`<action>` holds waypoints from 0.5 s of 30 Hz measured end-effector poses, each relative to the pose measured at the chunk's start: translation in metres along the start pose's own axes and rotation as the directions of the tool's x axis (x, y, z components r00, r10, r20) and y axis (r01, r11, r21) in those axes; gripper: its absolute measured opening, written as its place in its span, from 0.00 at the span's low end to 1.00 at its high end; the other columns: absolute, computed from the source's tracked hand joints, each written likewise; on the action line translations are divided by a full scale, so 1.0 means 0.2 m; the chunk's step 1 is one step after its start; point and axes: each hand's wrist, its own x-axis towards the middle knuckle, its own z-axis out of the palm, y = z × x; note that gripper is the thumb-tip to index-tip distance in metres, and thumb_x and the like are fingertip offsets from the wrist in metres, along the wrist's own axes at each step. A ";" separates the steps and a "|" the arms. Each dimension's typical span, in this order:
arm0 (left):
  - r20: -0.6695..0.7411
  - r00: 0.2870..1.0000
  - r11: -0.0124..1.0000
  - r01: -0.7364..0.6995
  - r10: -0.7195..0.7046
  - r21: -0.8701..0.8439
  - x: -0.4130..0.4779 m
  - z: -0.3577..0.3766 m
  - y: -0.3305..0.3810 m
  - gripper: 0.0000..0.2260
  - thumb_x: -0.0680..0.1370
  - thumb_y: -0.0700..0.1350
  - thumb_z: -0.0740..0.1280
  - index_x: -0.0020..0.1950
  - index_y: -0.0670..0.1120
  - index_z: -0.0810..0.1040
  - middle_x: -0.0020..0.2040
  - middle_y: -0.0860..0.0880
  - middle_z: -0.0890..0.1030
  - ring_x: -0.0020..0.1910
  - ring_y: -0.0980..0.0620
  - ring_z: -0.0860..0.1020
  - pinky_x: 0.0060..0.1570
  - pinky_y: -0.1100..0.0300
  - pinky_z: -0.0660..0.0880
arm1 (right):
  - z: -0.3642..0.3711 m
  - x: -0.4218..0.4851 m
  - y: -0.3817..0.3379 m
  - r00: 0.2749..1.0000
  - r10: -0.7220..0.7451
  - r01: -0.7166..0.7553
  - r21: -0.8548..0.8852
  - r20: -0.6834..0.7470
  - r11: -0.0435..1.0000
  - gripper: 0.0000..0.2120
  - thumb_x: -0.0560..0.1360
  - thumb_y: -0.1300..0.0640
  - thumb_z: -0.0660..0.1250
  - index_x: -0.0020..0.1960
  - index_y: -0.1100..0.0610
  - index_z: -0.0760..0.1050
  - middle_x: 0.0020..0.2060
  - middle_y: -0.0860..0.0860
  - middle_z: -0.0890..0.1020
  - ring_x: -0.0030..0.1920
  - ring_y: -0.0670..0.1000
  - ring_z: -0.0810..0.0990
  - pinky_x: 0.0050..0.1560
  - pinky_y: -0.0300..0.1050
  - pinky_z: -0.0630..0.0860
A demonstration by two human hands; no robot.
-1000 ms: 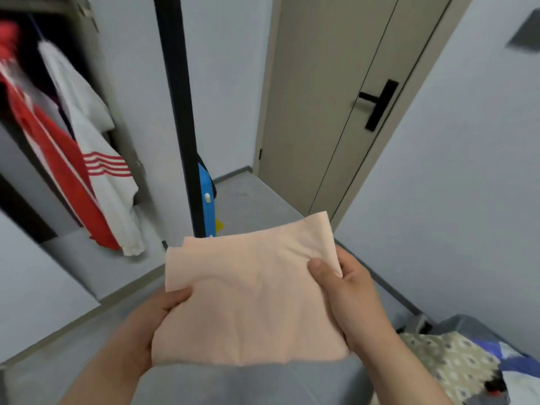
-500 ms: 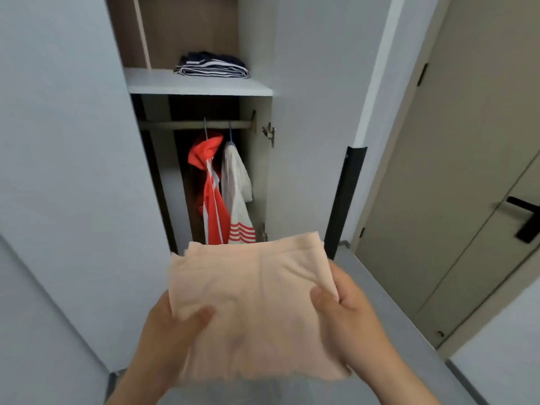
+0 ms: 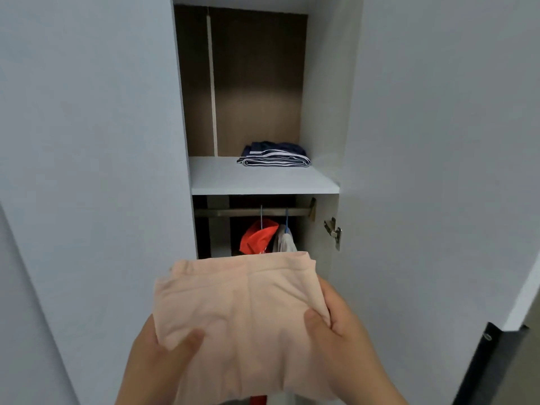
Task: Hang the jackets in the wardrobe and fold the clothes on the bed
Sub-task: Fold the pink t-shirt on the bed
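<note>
I hold a folded pale peach garment (image 3: 242,317) in front of me with both hands. My left hand (image 3: 157,355) grips its lower left edge, thumb on top. My right hand (image 3: 339,320) grips its right side. Straight ahead the wardrobe (image 3: 263,112) stands open. A folded navy garment with white stripes (image 3: 274,157) lies on the white shelf (image 3: 263,182). Below the shelf, a red jacket (image 3: 257,236) and a white jacket (image 3: 285,239) hang from the rail (image 3: 251,212); the peach garment hides their lower parts.
The wardrobe's open door (image 3: 438,141) stands to the right, with a metal hinge (image 3: 333,230) on its inner edge. A closed pale door panel (image 3: 87,141) fills the left. A dark post (image 3: 491,366) shows at the bottom right.
My view has swung left and up from the room door to the open wardrobe. The peach garment stays in both hands and is now closer to the shelf.
</note>
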 end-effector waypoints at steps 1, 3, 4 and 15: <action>-0.001 1.000 1.000 -0.020 0.020 -0.003 0.05 0.00 0.02 0.33 0.69 0.35 0.77 0.72 0.45 0.71 0.63 0.45 0.78 0.60 0.48 0.74 0.60 0.52 0.69 | 0.01 0.05 -0.01 1.000 -0.011 0.011 -0.006 -0.011 1.000 0.35 0.78 0.67 0.59 0.58 0.23 0.71 0.56 0.27 0.78 0.57 0.30 0.75 0.49 0.27 0.71; 0.014 0.998 0.998 -0.064 0.064 -0.017 0.14 0.01 0.06 0.35 0.67 0.45 0.79 0.72 0.45 0.71 0.64 0.46 0.78 0.63 0.45 0.75 0.63 0.50 0.69 | 0.02 0.15 -0.04 0.999 -0.033 0.032 -0.010 -0.044 0.999 0.35 0.78 0.68 0.58 0.57 0.23 0.71 0.55 0.29 0.79 0.56 0.31 0.77 0.46 0.25 0.72; 0.022 0.996 0.996 -0.086 0.086 -0.019 0.19 0.02 0.08 0.38 0.65 0.50 0.77 0.73 0.45 0.70 0.65 0.46 0.77 0.65 0.44 0.75 0.66 0.48 0.69 | 0.02 0.20 -0.05 0.997 -0.047 0.046 -0.012 -0.059 0.999 0.35 0.77 0.69 0.58 0.57 0.25 0.72 0.54 0.31 0.81 0.55 0.33 0.78 0.46 0.24 0.72; 0.057 0.946 0.942 -0.311 0.320 -0.127 0.94 0.23 0.24 0.27 0.72 0.38 0.74 0.64 0.61 0.71 0.46 0.74 0.77 0.46 0.78 0.73 0.45 0.71 0.66 | 0.03 0.74 -0.18 0.899 -0.191 0.117 -0.204 -0.394 0.972 0.32 0.75 0.71 0.58 0.55 0.32 0.76 0.50 0.34 0.82 0.51 0.35 0.79 0.43 0.24 0.69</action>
